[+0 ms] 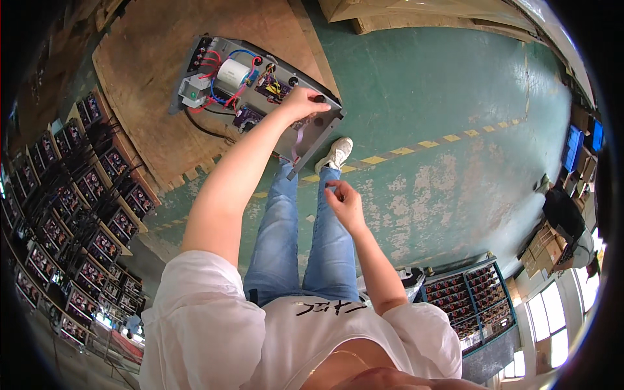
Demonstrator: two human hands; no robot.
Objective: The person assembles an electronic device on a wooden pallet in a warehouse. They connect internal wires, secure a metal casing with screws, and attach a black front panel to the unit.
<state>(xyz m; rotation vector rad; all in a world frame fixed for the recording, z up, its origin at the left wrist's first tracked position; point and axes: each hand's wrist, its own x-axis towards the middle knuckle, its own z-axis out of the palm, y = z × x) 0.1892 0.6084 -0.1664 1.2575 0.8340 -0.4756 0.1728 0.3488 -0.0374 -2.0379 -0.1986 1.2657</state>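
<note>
Open grey metal chassis (324,132) with its wiring exposed, seen from above; all places are given relative to it. The chassis lies slanted on a brown wooden board (133,84), its right-hand end projecting past the board's edge in this view. The left hand (303,104) reaches over that end, lying across the interior, with thumb and fingers drawn together at a small black part (319,99); whether they pinch it or merely touch it cannot be told. The right hand (345,205) is below and to the right of the chassis, apart from it, with fingers curled inward; whether anything is held there cannot be made out. Within the chassis, a white cylinder (233,74) occupies the left half, among red and blue wires (212,58). A pale purple ribbon cable (299,139) runs down its right-hand part, just below the left hand. Left of and below the chassis stand rows of wired units (94,185); to its right extends a worn green floor (422,84), crossed by a striped line (429,143).
</note>
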